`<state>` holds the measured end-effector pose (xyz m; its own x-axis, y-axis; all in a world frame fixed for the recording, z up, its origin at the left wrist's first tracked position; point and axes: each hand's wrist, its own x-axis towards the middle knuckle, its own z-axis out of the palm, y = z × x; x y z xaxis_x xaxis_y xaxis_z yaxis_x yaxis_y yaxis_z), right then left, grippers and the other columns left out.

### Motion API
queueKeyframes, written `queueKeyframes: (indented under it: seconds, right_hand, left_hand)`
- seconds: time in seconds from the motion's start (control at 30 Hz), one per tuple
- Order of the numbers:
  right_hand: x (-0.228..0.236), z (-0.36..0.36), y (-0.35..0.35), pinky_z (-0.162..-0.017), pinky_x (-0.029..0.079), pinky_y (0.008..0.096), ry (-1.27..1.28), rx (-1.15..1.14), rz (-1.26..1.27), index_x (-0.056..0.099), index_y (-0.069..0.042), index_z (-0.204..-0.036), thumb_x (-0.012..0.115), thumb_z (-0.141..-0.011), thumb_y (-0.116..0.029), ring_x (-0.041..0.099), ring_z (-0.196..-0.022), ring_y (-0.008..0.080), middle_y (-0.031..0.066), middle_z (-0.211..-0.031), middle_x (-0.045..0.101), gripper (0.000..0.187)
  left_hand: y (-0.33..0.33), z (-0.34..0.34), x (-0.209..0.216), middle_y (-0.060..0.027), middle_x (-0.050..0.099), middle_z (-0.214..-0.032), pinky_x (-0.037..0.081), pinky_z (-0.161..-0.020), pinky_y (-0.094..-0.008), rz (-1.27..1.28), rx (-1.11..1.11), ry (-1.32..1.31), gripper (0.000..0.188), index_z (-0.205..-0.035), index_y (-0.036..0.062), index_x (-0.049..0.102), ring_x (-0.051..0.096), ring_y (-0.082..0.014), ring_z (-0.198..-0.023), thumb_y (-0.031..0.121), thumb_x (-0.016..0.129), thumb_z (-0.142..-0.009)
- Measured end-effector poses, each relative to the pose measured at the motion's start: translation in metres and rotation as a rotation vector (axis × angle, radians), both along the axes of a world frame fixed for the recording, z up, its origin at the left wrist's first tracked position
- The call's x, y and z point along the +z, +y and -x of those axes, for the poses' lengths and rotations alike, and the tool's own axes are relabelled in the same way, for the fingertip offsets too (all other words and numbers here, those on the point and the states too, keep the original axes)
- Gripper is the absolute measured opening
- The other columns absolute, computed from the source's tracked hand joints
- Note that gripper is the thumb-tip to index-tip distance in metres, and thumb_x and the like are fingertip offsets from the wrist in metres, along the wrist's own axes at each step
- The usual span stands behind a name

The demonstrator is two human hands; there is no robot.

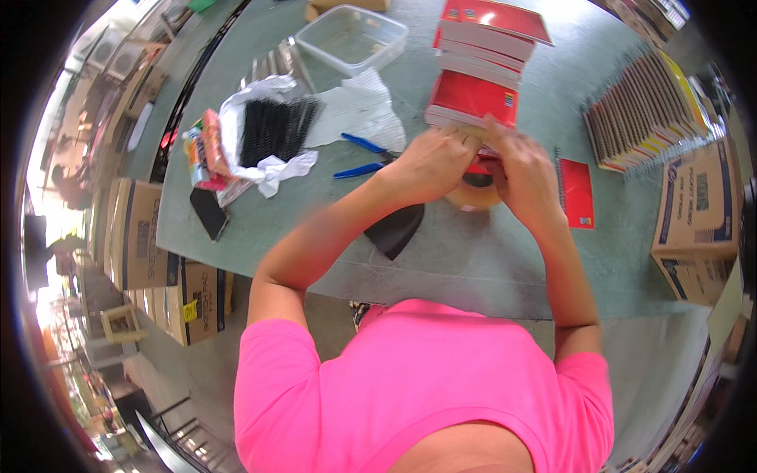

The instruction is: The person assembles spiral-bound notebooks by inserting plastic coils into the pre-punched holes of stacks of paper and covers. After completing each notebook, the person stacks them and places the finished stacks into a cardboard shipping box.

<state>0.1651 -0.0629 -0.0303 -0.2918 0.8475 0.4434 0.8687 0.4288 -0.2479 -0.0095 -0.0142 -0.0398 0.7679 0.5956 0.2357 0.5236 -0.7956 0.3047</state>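
Observation:
Both my hands come together over a tan roll of tape point(471, 199) near the middle of the table. Between them is a small red notebook point(479, 168), mostly hidden by my fingers. My left hand point(439, 160) is closed at the notebook's left side, fingers bent. From the right, my right hand point(522, 169) grips it with curled fingers and thumb. Just beyond stands a tall stack of red notebooks point(473, 96). To the right lies one red notebook with a wire spine point(577, 194). Blue-handled pliers point(364, 156) rest left of my left hand.
Black wire spines point(276, 130) lie in a white wrapper at left, beside a dark phone point(208, 213). A clear plastic tub point(352, 39) sits behind. A dark flat piece point(397, 230) lies under my left forearm. Spiral-bound notebooks point(646, 110) and a carton point(695, 213) stand at right.

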Motion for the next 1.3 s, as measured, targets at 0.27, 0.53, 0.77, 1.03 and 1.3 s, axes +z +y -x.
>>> queueKeyframes:
  seconds: [0.27,0.53,0.77,1.03,1.3]
  right_hand:
    - [0.003,0.011,0.030,-0.068,0.047,0.0389,-0.061,-0.030,0.036,0.059,-0.008,-0.093,0.061,-0.077,-0.013,0.060,-0.084,0.0267,0.0068,-0.089,0.063,0.017]
    - [-0.003,0.012,0.041,-0.070,0.047,0.0412,0.057,-0.059,0.173,0.058,-0.007,-0.092,0.059,-0.081,-0.017,0.060,-0.085,0.0291,0.0099,-0.087,0.062,0.014]
    - [0.003,0.018,0.053,-0.065,0.045,0.0430,-0.110,-0.021,0.285,0.059,-0.007,-0.090,0.060,-0.081,-0.023,0.060,-0.081,0.0332,0.0121,-0.088,0.063,0.018]
    - [-0.002,0.024,0.053,-0.067,0.044,0.0434,0.051,0.090,0.209,0.058,-0.006,-0.086,0.060,-0.081,-0.021,0.059,-0.078,0.0342,0.0132,-0.080,0.062,0.016]
    - [0.006,0.030,0.067,-0.065,0.045,0.0437,-0.093,0.036,0.348,0.058,-0.008,-0.092,0.060,-0.078,-0.022,0.061,-0.081,0.0317,0.0125,-0.079,0.063,0.020]
  left_hand:
    - [0.088,0.164,-0.030,-0.0204,0.065,-0.085,0.051,-0.071,-0.0425,0.065,0.846,0.086,0.040,-0.093,-0.0020,0.063,0.063,-0.0355,-0.083,0.034,0.066,-0.077]
    - [0.099,0.185,-0.056,-0.0222,0.064,-0.083,0.051,-0.074,-0.0438,-0.090,0.970,0.159,0.027,-0.086,-0.0017,0.061,0.063,-0.0365,-0.080,0.023,0.061,-0.073]
    - [0.098,0.185,-0.034,-0.0231,0.064,-0.084,0.049,-0.075,-0.0441,0.060,0.940,0.067,0.027,-0.082,0.0015,0.061,0.062,-0.0374,-0.082,0.026,0.059,-0.071]
    - [0.105,0.204,-0.019,-0.0212,0.062,-0.072,0.048,-0.072,-0.0438,-0.090,0.971,-0.210,0.031,-0.090,0.0002,0.057,0.061,-0.0387,-0.075,0.024,0.060,-0.070]
    - [0.057,0.099,-0.027,-0.0204,0.056,-0.097,0.050,-0.073,-0.0435,-0.107,0.459,-0.009,0.039,-0.119,0.0017,0.046,0.058,-0.0350,-0.088,0.008,0.048,-0.081]
